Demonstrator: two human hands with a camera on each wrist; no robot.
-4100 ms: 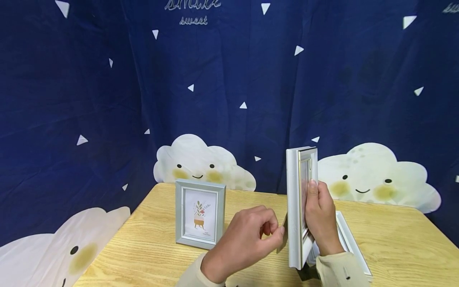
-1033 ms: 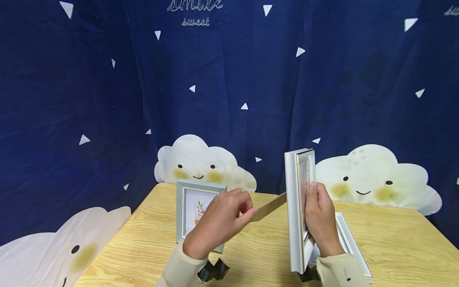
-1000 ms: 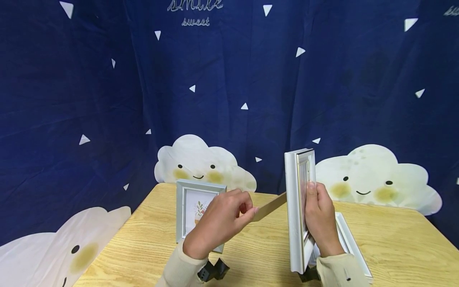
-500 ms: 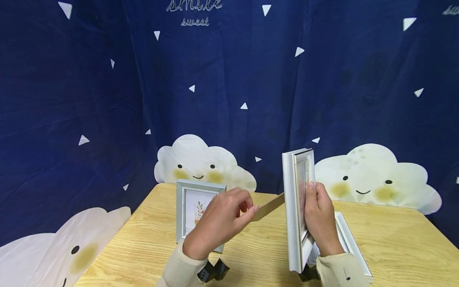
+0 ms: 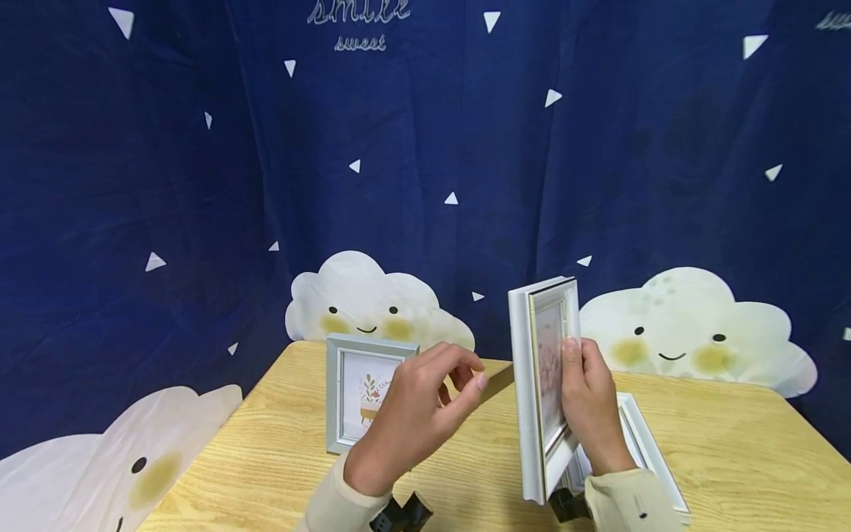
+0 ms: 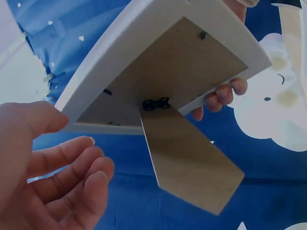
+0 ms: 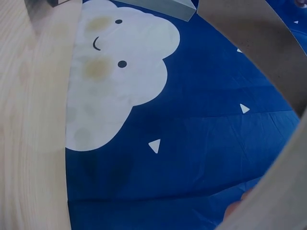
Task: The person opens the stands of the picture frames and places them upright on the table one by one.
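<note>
My right hand [image 5: 588, 406] grips a white picture frame [image 5: 521, 399] by its right side, thumb on the front and fingertips behind. The frame is upright above the table, its pink picture facing right. In the left wrist view its brown back board [image 6: 177, 62] shows, with the easel stand [image 6: 192, 158] swung out from a black hinge [image 6: 156, 103]. My left hand [image 5: 422, 414] is beside the stand, fingers loosely bent and apart from it, holding nothing. The right wrist view shows only a fingertip of the right hand past the frame's edge.
A grey-blue picture frame [image 5: 334, 391] with a plant picture stands on the wooden table [image 5: 266, 458], partly behind my left hand. Another white frame [image 5: 654, 462] lies at the right, under my right forearm. A blue curtain [image 5: 399, 222] with clouds hangs behind the table.
Earlier the left hand pulled the easel stand out to the left; now its fingers have parted and let the stand go. The held frame has shifted left and turned its front slightly toward me.
</note>
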